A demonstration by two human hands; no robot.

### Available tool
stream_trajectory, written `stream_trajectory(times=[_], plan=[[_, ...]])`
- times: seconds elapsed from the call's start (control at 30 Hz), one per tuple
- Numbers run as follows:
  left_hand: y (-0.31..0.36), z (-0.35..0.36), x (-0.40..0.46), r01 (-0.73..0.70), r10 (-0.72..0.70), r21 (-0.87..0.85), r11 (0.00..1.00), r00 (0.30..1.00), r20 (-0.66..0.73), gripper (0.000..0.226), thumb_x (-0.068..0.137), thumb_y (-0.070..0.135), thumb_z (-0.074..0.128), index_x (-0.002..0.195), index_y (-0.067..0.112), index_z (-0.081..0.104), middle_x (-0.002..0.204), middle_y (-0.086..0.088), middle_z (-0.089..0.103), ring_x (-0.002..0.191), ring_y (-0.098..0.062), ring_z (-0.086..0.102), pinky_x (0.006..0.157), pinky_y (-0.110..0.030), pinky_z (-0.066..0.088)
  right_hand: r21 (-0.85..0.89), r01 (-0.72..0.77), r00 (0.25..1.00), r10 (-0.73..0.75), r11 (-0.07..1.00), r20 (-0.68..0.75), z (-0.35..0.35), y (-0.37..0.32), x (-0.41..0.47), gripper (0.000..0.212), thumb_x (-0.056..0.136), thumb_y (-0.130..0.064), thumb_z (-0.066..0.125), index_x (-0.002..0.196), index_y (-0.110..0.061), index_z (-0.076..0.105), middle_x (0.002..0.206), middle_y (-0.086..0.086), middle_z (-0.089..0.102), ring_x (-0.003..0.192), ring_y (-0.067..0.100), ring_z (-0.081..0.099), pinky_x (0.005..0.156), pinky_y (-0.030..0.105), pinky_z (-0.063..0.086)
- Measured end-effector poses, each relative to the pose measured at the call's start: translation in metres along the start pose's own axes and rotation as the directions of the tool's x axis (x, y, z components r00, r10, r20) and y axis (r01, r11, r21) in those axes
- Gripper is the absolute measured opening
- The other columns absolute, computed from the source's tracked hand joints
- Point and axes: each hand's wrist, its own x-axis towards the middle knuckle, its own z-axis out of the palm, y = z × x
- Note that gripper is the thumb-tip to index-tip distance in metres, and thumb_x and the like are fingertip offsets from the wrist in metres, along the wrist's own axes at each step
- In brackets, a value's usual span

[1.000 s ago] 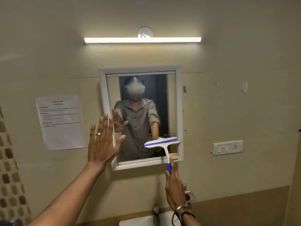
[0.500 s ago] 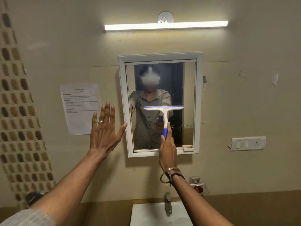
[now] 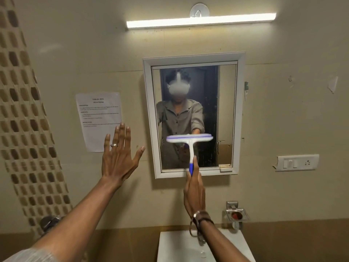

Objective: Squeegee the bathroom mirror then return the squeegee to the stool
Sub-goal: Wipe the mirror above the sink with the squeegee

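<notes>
We face a beige bathroom wall (image 3: 283,110) with a lit tube light (image 3: 201,20) above, a strip of brown mosaic tile (image 3: 24,120) running down its left side, and the white washbasin (image 3: 175,246) at the bottom edge. Centred on the wall hangs the white-framed bathroom mirror (image 3: 226,110), with a printed task sheet (image 3: 98,112) taped to its left and a switch plate (image 3: 297,162) to its right.

We judge the squeegeeing step to be under way, not the return; no stool shows in this view. Our right hand (image 3: 194,193) is wrapped around the blue lower end of the squeegee (image 3: 190,146) handle, the thumb laid up along it, the other fingers hidden behind. The squeegee stands upright with its blade level across the lower half of the glass, blurred; whether the rubber edge touches the glass we cannot tell. Small specks show on the lower pane.

Our left hand (image 3: 119,163) is raised flat beside the mirror's left frame, fingers spread and empty, a ring (image 3: 114,145) on one finger; it overlaps the sheet's lower corner.

The next move likely calls for steady pressure and a level blade drawn in a straight stroke towards the bottom frame, then strokes over whatever glass is not yet cleared.
</notes>
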Motion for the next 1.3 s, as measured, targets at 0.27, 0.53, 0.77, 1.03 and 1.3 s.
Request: stream_trajectory(times=[0.27, 0.53, 0.77, 1.03, 1.3], plan=[[-0.012, -0.002, -0.008, 0.022, -0.022, 0.018, 1.0, 1.0, 0.004, 0.089, 0.105, 0.065, 0.03, 0.169, 0.005, 0.015, 0.179, -0.016, 0.011, 0.166, -0.029, 0.014, 0.133, -0.055, 0.012, -0.009, 0.061, 0.998, -0.061, 0.998, -0.02, 0.015, -0.046, 0.066, 0.051, 0.103, -0.025, 0.037, 0.144, -0.042, 0.012, 0.097, 0.012, 0.054, 0.067, 0.017, 0.061, 0.059, 0.038, 0.06], [-0.018, 0.006, -0.018, 0.007, -0.008, 0.034, 0.999, 1.0, 0.025, 0.09, 0.104, 0.066, 0.026, 0.169, 0.005, 0.015, 0.179, -0.016, 0.012, 0.166, -0.029, 0.016, 0.133, -0.056, 0.013, -0.085, -0.019, 0.998, 0.024, 0.996, 0.066, 0.023, 0.015, -0.026, 0.085, 0.1, -0.014, 0.041, 0.14, -0.061, -0.017, 0.084, 0.009, 0.055, 0.05, 0.013, 0.05, 0.048, 0.033, 0.055], [-0.018, 0.003, -0.018, 0.006, -0.007, 0.019, 1.0, 0.999, 0.042, 0.091, 0.104, 0.067, 0.024, 0.17, 0.006, 0.012, 0.179, -0.015, 0.011, 0.166, -0.03, 0.015, 0.133, -0.055, 0.011, 0.017, 0.007, 1.0, -0.007, 1.0, -0.004, 0.017, -0.004, -0.01, 0.058, 0.101, -0.037, 0.029, 0.146, -0.056, -0.003, 0.089, 0.006, 0.056, 0.049, 0.008, 0.047, 0.046, 0.028, 0.053], [-0.013, -0.005, -0.012, 0.019, -0.019, 0.002, 1.0, 0.999, 0.049, 0.089, 0.104, 0.066, 0.027, 0.169, 0.006, 0.014, 0.179, -0.015, 0.011, 0.166, -0.029, 0.015, 0.133, -0.054, 0.009, -0.046, 0.032, 0.999, -0.029, 0.998, 0.045, 0.009, -0.015, 0.022, 0.058, 0.101, -0.037, 0.027, 0.147, -0.052, -0.004, 0.099, 0.01, 0.054, 0.062, 0.016, 0.058, 0.055, 0.039, 0.059], [-0.002, 0.002, -0.013, -0.01, 0.012, -0.04, 0.999, 0.999, 0.04, 0.092, 0.103, 0.067, 0.026, 0.169, 0.005, 0.013, 0.179, -0.017, 0.011, 0.165, -0.033, 0.016, 0.132, -0.057, 0.011, -0.172, -0.051, 0.988, 0.074, 0.984, 0.132, 0.004, 0.045, -0.051, 0.075, 0.102, -0.028, 0.038, 0.139, -0.062, -0.017, 0.086, 0.002, 0.054, 0.059, 0.013, 0.056, 0.054, 0.028, 0.056]])
